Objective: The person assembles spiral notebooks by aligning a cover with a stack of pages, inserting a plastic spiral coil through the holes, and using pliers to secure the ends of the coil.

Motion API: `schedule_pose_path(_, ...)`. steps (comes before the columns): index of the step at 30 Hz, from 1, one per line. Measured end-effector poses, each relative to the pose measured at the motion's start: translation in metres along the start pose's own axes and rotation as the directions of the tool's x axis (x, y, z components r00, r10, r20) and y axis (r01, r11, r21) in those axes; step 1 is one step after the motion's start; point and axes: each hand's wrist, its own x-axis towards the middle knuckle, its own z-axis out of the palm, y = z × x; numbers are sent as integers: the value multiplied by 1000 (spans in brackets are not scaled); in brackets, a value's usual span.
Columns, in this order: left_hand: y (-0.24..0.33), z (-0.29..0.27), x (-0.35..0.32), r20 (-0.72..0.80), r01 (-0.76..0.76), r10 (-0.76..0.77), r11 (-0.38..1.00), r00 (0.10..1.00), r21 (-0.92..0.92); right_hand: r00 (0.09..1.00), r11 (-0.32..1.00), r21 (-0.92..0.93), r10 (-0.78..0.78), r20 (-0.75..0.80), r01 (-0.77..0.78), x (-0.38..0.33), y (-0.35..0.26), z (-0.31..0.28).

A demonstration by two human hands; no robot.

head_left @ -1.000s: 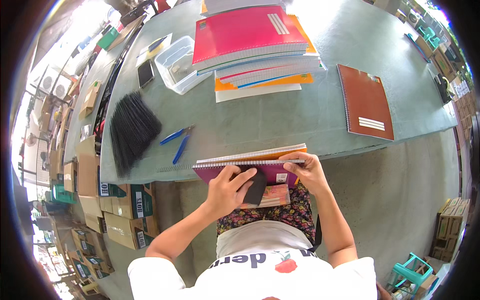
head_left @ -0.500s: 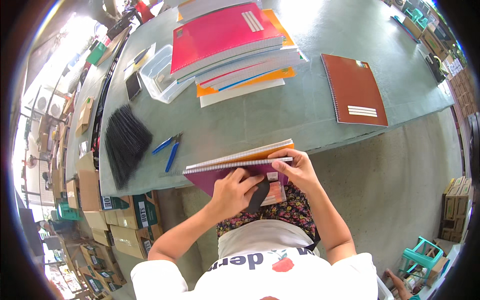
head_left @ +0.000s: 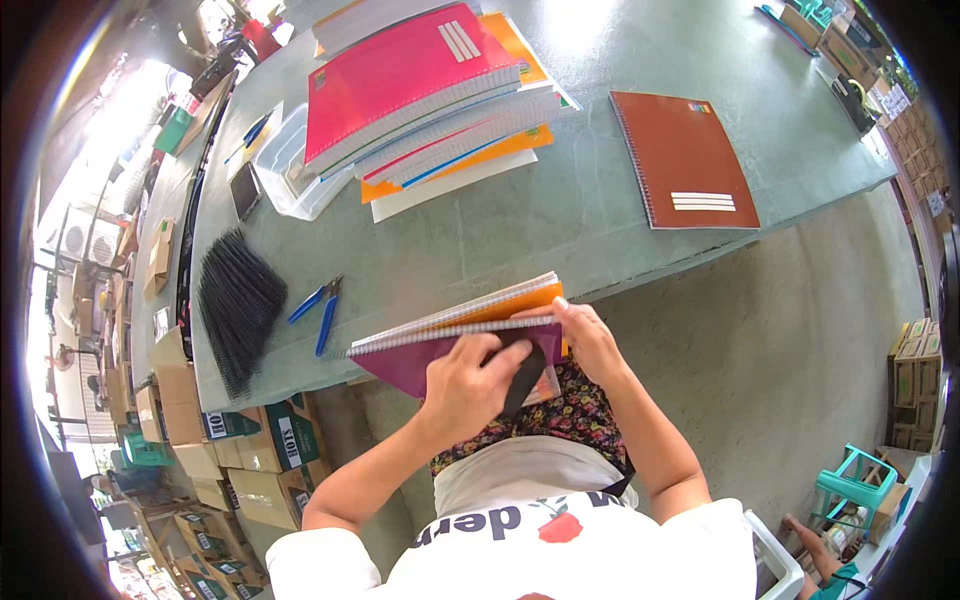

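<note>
A purple spiral notebook (head_left: 405, 366) is held tilted at the table's near edge, against an orange-covered notebook (head_left: 530, 305). My left hand (head_left: 465, 380) is closed with curled fingers on a dark, flat, curved piece (head_left: 524, 378), which lies against the purple cover; its kind is unclear. My right hand (head_left: 588, 340) pinches the right end of the purple notebook's wire-bound edge, thumb and fingers around it. Blue-handled pliers (head_left: 325, 312) lie left of the notebooks. Beside them is a heap of black binding coils (head_left: 238, 310).
A tall stack of notebooks, red one (head_left: 410, 85) on top, stands at the back. To its left are a clear plastic box (head_left: 300, 200) and a dark phone-like slab (head_left: 245, 190). A brown spiral notebook (head_left: 680, 160) lies right. Cartons (head_left: 275, 440) stand below left, a green stool (head_left: 855, 480) lower right.
My right hand has shifted slightly at the notebook's end, its fingers now nearer the top corner. The dark piece has moved up and right with my left fingers. The whole view has shifted a little.
</note>
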Motion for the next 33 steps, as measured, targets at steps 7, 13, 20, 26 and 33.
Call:
schedule_pose_path(7, -4, -15, 23, -93, 57, -75, 980, 993, -190, 999, 999, -43, -34, -3, 34, -4, 4, 0)
schedule_pose_path(13, -97, -35, 72, -258, 437, -498, 861, 828, -260, 988, 961, -232, -141, 57, 151, -1, 14, 8)
schedule_pose_path(20, -10, 4, 49, 1, -161, 163, 978, 987, -128, 970, 973, -81, -223, -99, 216, 3, 17, 11)
schedule_pose_path(26, -2, 17, 44, 168, -63, 108, 966, 980, -249, 991, 838, -544, -107, -84, 44, -9, 21, -1)
schedule_pose_path(33, -14, 14, 42, 159, -87, 149, 937, 976, -339, 993, 671, -741, -83, -84, -7, -9, 10, 17)
